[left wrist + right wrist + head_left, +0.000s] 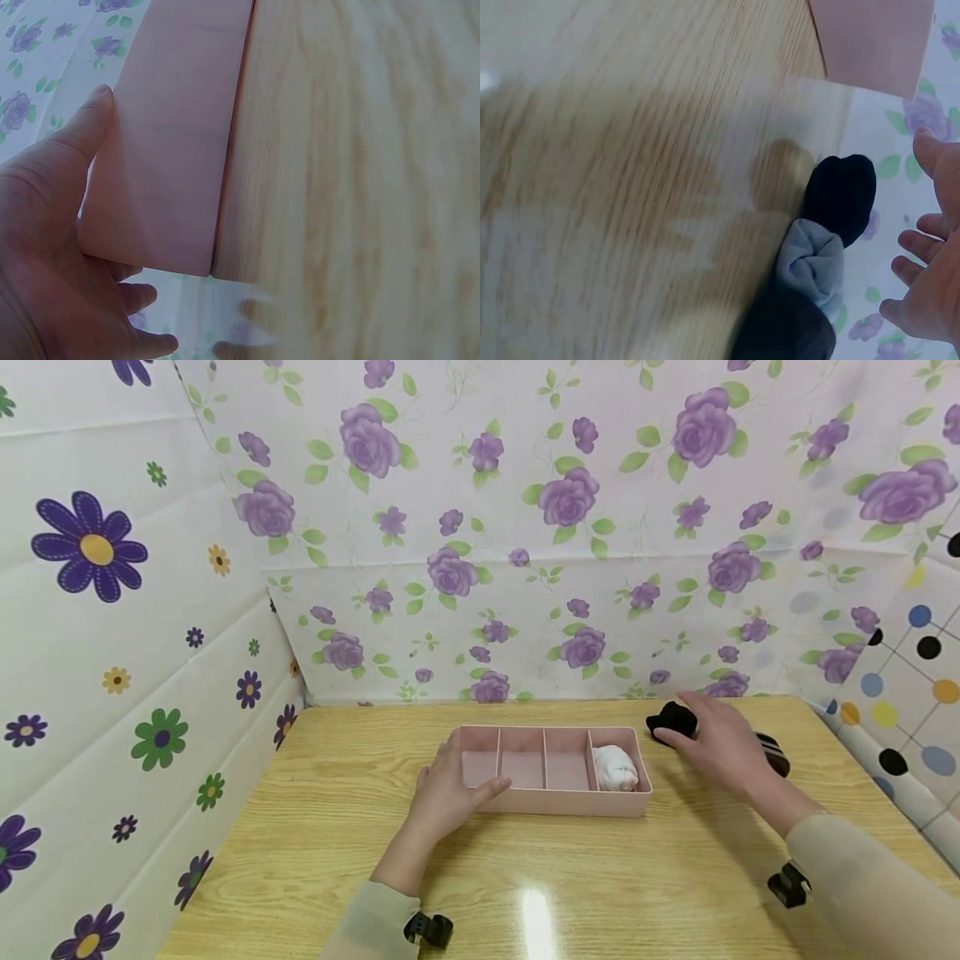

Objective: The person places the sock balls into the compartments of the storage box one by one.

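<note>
A long pink divided box [562, 802] lies on the table. Its rightmost compartment has a balled white sock [617, 768] in it. My left hand [442, 785] holds the box's left end, thumb at the front rim and fingers round the end wall; the thumb [90, 124] shows at the rim in the left wrist view. Above the socks right of the box is my right hand [723, 743], fingers spread and apart from them in the right wrist view. A balled black sock [841, 199], a grey one [810, 259] and a dark one [784, 330] lie in a row there.
Under everything is a wood-grain table [360, 752], with a bright reflection near its front. A purple-flowered cloth [510, 527] hangs behind its back edge. Patterned sheets also stand at the left and right sides. In the head view a striped dark sock [772, 754] shows beyond my right wrist.
</note>
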`<action>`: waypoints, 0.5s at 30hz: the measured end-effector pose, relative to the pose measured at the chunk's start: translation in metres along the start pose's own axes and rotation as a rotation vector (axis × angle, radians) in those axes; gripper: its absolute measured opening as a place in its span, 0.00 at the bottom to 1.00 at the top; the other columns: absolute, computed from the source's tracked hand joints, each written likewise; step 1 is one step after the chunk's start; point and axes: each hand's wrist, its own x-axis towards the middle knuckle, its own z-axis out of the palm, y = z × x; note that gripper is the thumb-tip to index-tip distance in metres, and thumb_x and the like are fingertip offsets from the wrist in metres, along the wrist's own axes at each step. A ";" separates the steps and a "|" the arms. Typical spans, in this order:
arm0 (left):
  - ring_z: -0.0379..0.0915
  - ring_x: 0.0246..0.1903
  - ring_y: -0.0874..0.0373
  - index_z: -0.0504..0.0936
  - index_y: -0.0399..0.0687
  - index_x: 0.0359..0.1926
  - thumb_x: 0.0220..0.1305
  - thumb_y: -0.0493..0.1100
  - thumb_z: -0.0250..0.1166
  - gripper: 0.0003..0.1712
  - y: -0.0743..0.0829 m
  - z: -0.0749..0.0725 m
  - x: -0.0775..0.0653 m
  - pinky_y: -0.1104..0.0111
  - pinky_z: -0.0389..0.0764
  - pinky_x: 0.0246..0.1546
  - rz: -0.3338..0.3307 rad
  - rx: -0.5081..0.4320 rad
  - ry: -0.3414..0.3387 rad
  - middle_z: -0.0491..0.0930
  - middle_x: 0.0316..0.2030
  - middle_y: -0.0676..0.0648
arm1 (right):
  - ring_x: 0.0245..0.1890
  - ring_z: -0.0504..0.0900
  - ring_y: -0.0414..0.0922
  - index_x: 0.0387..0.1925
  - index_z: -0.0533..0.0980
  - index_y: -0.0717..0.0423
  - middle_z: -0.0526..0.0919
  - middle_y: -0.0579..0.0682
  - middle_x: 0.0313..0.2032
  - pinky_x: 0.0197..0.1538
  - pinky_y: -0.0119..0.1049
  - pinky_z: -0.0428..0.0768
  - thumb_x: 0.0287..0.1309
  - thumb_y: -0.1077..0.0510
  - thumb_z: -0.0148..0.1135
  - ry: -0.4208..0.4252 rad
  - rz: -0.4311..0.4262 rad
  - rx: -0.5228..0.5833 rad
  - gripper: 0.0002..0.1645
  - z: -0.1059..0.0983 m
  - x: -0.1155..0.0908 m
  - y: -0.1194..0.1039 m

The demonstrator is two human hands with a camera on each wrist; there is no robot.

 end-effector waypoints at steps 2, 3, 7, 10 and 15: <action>0.50 0.84 0.35 0.44 0.40 0.90 0.65 0.77 0.73 0.74 0.000 0.000 0.000 0.29 0.47 0.80 0.001 0.002 0.001 0.56 0.85 0.34 | 0.74 0.64 0.78 0.82 0.63 0.67 0.67 0.75 0.77 0.72 0.78 0.63 0.76 0.32 0.66 -0.002 0.011 -0.004 0.55 0.001 0.000 0.004; 0.50 0.84 0.35 0.45 0.40 0.90 0.65 0.77 0.73 0.74 0.000 0.000 0.000 0.29 0.48 0.80 0.001 0.004 0.001 0.56 0.85 0.34 | 0.75 0.64 0.78 0.83 0.63 0.67 0.66 0.76 0.77 0.72 0.78 0.62 0.76 0.31 0.66 -0.005 0.015 -0.004 0.55 0.002 0.001 0.006; 0.50 0.84 0.35 0.45 0.40 0.90 0.65 0.77 0.73 0.74 0.001 0.000 0.000 0.30 0.48 0.80 0.001 0.005 -0.001 0.56 0.85 0.33 | 0.75 0.61 0.79 0.84 0.60 0.67 0.62 0.76 0.79 0.73 0.79 0.60 0.76 0.29 0.65 -0.017 0.037 -0.011 0.58 0.004 0.001 0.015; 0.50 0.84 0.35 0.45 0.40 0.90 0.64 0.77 0.73 0.74 0.001 0.000 0.001 0.30 0.48 0.80 0.000 0.002 -0.001 0.56 0.85 0.34 | 0.76 0.59 0.80 0.85 0.58 0.68 0.61 0.77 0.79 0.73 0.79 0.59 0.76 0.29 0.64 -0.028 0.050 -0.008 0.60 0.006 0.002 0.022; 0.50 0.84 0.36 0.45 0.40 0.90 0.65 0.77 0.73 0.74 0.000 0.001 0.001 0.30 0.48 0.80 0.002 0.002 0.001 0.56 0.85 0.34 | 0.77 0.57 0.80 0.86 0.55 0.68 0.58 0.76 0.81 0.74 0.80 0.57 0.75 0.28 0.64 -0.060 0.062 0.007 0.62 0.009 0.007 0.029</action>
